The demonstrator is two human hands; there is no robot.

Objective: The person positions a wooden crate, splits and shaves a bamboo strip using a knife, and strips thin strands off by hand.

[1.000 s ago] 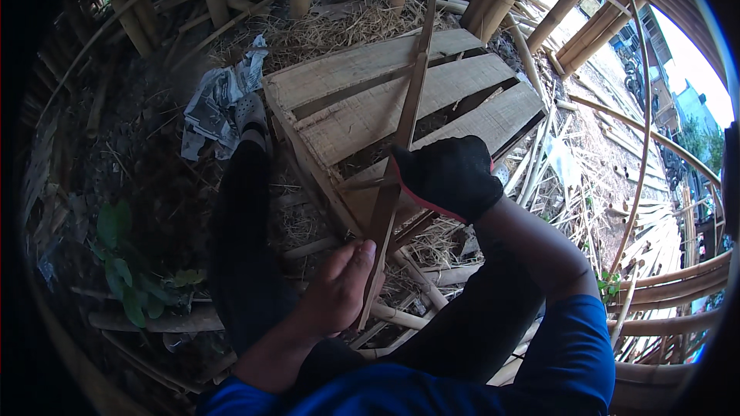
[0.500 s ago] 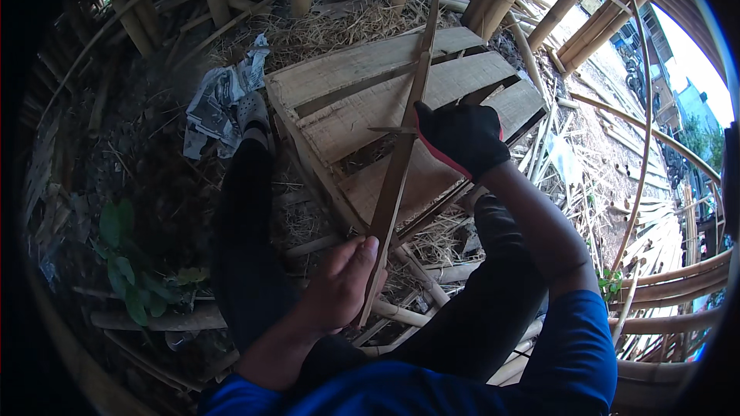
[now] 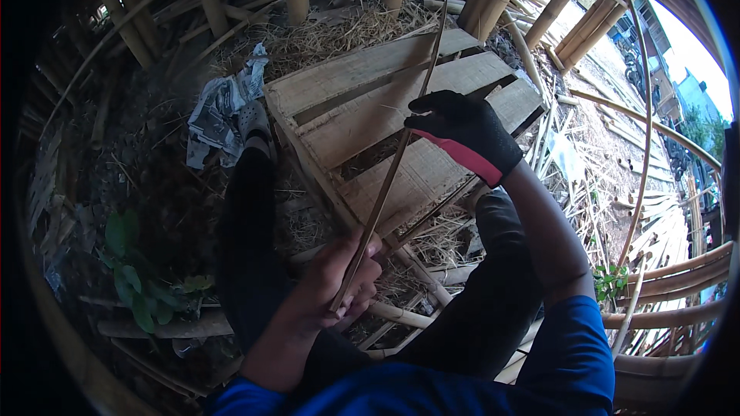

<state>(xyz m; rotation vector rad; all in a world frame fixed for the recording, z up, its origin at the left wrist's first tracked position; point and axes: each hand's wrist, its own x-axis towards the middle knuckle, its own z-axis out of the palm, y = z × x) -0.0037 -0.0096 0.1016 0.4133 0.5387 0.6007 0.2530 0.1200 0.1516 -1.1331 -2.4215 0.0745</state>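
Over the slatted crate (image 3: 347, 131), long thin strip (image 3: 386, 185) slants up; left hand (image 3: 327, 273) wraps its lower end. Right hand (image 3: 462, 131), gloved: grip half-curled at mid-strip, hold unclear. Probably light, springy, splintery; best held near the low end.

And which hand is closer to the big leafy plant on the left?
Left. The left hand, holding a wooden strip, is right of the plant, past the left leg; the right hand is farther away, over the wooden crate.
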